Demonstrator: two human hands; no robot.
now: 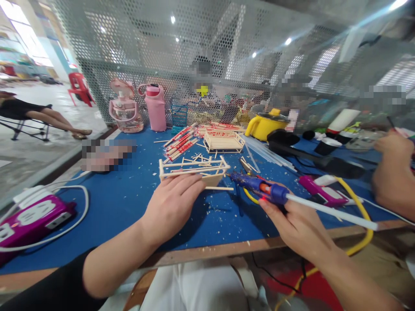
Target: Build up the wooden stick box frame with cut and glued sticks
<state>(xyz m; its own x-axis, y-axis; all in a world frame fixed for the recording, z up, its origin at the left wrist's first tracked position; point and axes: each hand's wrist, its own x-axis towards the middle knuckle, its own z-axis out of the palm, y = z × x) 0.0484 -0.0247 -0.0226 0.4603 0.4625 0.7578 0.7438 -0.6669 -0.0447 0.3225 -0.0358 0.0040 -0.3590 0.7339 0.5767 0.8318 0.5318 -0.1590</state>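
So, here was the bench as it stood:
Table: a blue work surface (123, 203) with a bare wooden front edge, littered with pale wood chips.
Left hand: the left hand (171, 203) lay fingers-forward, closed on the near side of a small stick frame (194, 169), which sat on the blue top at centre.
Right hand: the right hand (300, 224) was wrapped around a blue glue gun (259, 188), its nozzle pointing at the frame and a white glue stick (330, 211) trailing out behind.
Behind: a second stick frame (223, 141), loose red-tipped sticks (180, 144), a pink bottle (155, 107), a yellow pot (264, 124).
Left edge: a purple power strip (30, 218) with white cable.
Room: a perforated metal screen (145, 43) backed the table; a red chair (79, 88) stood on the pale floor beyond.
Far right: another person's arm (394, 172) rested on the table.
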